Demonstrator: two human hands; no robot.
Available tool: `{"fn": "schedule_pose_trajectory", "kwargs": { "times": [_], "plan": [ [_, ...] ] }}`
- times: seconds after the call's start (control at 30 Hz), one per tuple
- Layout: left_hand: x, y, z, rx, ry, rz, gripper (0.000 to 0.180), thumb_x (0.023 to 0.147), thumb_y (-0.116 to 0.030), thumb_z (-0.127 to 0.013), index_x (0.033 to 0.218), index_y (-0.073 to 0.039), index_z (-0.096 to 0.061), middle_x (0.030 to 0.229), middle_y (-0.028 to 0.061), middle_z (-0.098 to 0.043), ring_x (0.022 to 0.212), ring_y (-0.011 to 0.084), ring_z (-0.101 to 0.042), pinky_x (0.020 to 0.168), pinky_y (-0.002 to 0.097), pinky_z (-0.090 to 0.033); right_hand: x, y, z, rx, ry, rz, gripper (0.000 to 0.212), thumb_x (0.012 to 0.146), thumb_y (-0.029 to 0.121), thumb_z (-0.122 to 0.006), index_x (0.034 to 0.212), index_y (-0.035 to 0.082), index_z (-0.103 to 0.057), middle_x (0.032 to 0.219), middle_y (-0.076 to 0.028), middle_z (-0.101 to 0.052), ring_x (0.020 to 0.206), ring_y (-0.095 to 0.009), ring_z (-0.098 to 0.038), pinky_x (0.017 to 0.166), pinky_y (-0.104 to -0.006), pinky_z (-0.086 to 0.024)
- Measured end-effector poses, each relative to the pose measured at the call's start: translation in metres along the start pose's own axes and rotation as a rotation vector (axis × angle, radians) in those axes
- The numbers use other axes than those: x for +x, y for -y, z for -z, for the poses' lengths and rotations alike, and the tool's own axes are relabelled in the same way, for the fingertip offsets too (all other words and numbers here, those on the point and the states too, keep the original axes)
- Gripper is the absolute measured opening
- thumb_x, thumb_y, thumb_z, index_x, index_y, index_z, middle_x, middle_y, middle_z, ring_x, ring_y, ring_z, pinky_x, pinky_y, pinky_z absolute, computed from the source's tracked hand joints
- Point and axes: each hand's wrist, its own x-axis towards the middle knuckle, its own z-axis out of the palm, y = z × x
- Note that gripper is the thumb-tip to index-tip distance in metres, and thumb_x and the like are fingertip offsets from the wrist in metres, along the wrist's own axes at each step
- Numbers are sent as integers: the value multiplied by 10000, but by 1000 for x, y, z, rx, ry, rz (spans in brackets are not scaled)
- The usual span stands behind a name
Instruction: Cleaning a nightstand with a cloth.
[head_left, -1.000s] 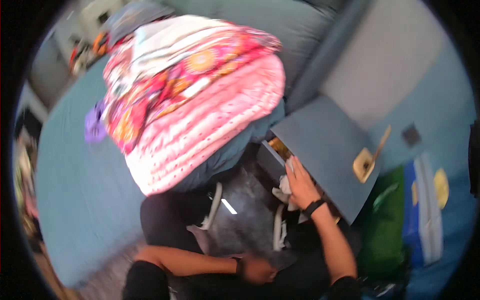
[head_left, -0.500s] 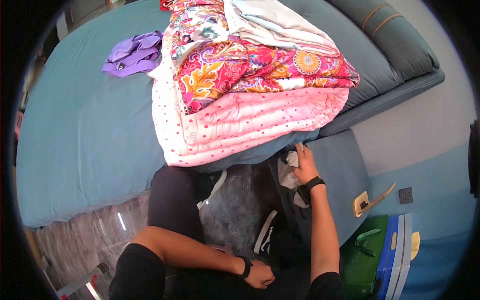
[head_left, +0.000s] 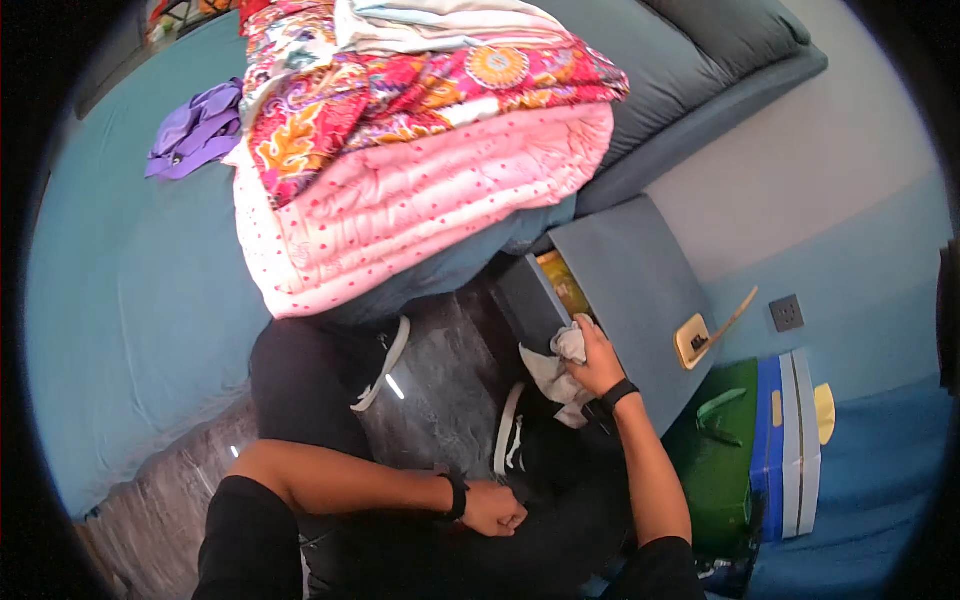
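Note:
My right hand (head_left: pixel 597 362) is closed around a crumpled greyish-white cloth (head_left: pixel 548 378), whose loose end hangs down beside the drawer front. The hand is at the front of a blue-grey bedside cabinet (head_left: pixel 640 270). Its drawer (head_left: pixel 533 300) stands partly pulled out, and something yellow and green (head_left: pixel 563 283) shows in the gap. My left hand (head_left: pixel 494 508) rests on my dark trouser leg with its fingers curled in, and nothing shows in it.
A bed (head_left: pixel 130 300) with a blue-green sheet bears a folded pink quilt (head_left: pixel 420 190), a patterned red cover (head_left: pixel 400 95) and a purple garment (head_left: pixel 200 130). Right of the cabinet stand a green bag (head_left: pixel 720 470) and a blue-and-white box (head_left: pixel 785 440). A lamp base (head_left: pixel 692 342) sits on the cabinet.
My right hand has drawn back from the drawer's far end with the cloth still held. The drawer's opening and contents now show. The whole view has shifted; my left hand stays on my leg.

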Motion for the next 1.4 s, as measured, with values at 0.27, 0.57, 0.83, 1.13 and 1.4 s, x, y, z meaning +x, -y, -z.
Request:
{"fn": "schedule_pose_trajectory", "kwargs": {
  "times": [0.27, 0.57, 0.83, 1.13, 1.4],
  "plan": [
    [3, 8, -1, 100, -48, 40, 178, 856, -264, -614, 903, -93, -612, 790, 69, -658, 756, 273, -655, 667, 411, -488, -122, -27, 14, -150, 57, -120, 754, 676, 12, -683, 1347, -62, -347, 1225, -308, -489, 1153, -472, -466, 1003, -471, -393],
    [7, 12, -10, 76, 33, 53, 192, 835, -254, -628, 841, -64, -599, 732, 105, -636, 737, 303, -637, 636, 435, -469, -142, -18, 21, -407, 246, -154, 788, 632, -48, -632, 1357, -100, -326, 1095, -297, -528, 1006, -454, -512, 909, -479, -431],
    [4, 6, -7, 74, -5, 9, 250, 850, -326, -630, 809, -85, -579, 681, 100, -623, 676, 324, -627, 596, 435, -463, -88, 9, 7, -474, 156, -90, 889, 609, -71, -601, 1425, -80, -248, 1038, -268, -531, 990, -427, -507, 906, -452, -426],
    [-2, 12, -1, 59, -39, 62, 210, 849, -313, -628, 860, -104, -617, 745, 82, -653, 732, 288, -646, 635, 412, -476, -94, 7, 16, -403, 169, -294, 741, 677, 14, -665, 1348, -49, -357, 1057, -283, -613, 989, -408, -606, 853, -465, -491],
    [2, 18, -12, 49, -37, 8, 195, 823, -301, -639, 849, -109, -616, 745, 77, -649, 729, 293, -638, 627, 418, -467, -127, 7, 39, -585, 456, -477, 462, 659, 169, -713, 1036, -25, -529, 916, -259, -659, 884, -414, -646, 803, -466, -523]
  ]
}}
